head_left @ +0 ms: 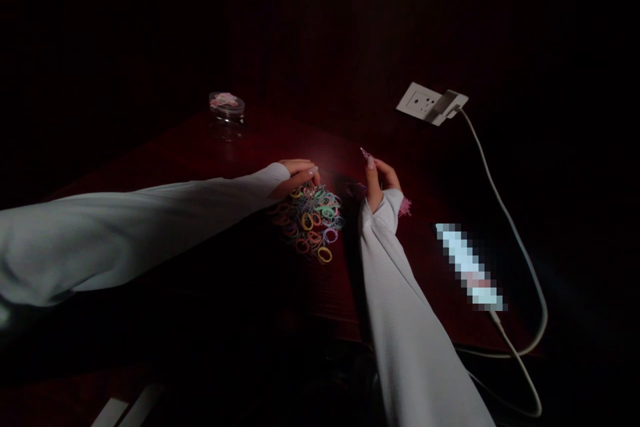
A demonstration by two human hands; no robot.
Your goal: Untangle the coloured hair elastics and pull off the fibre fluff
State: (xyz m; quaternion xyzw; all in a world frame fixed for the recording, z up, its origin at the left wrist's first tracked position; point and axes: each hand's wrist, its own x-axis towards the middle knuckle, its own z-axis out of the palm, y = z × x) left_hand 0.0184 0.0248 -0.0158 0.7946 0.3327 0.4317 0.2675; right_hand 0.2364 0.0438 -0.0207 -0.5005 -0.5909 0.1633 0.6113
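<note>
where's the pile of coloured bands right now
In the head view, the coloured bands are piled mid-picture on the dark table, at the fingertips of the left hand, left of the right hand.

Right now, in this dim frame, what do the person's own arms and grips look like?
Both arms wear long, plain, pale grey-white sleeves: the left sleeve and right sleeve have soft folds and no visible print. Neither the left grip nor the right grip wears a glove; visible thumbnails look longish, pale and glossy. It's too dark to rule out small jewellery.
</note>
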